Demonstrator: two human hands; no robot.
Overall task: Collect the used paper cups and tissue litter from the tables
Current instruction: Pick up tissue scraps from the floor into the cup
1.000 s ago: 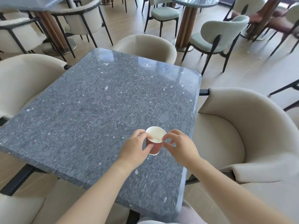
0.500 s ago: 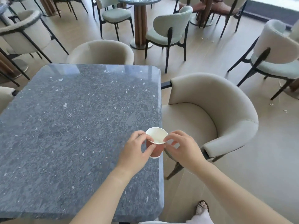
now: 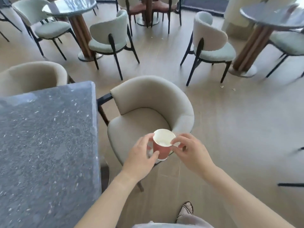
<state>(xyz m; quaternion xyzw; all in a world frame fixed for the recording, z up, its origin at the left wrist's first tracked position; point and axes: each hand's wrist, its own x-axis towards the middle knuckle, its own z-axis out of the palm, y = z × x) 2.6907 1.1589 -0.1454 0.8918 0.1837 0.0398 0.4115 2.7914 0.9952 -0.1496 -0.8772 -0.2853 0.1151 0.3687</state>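
Beyond the table (image 3: 49,145) edge, paper cup (image 3: 160,151).

Part of the paper cup (image 3: 162,150) wall is covered by the fingers of the left hand (image 3: 141,157), and the pale patch at its bottom cannot be identified. The grey table (image 3: 46,145) is cut off by the left and lower edges; the round table (image 3: 271,15) at upper right is blurred and cropped. Specks (image 3: 222,86) on the floor (image 3: 230,129) are too small to be told
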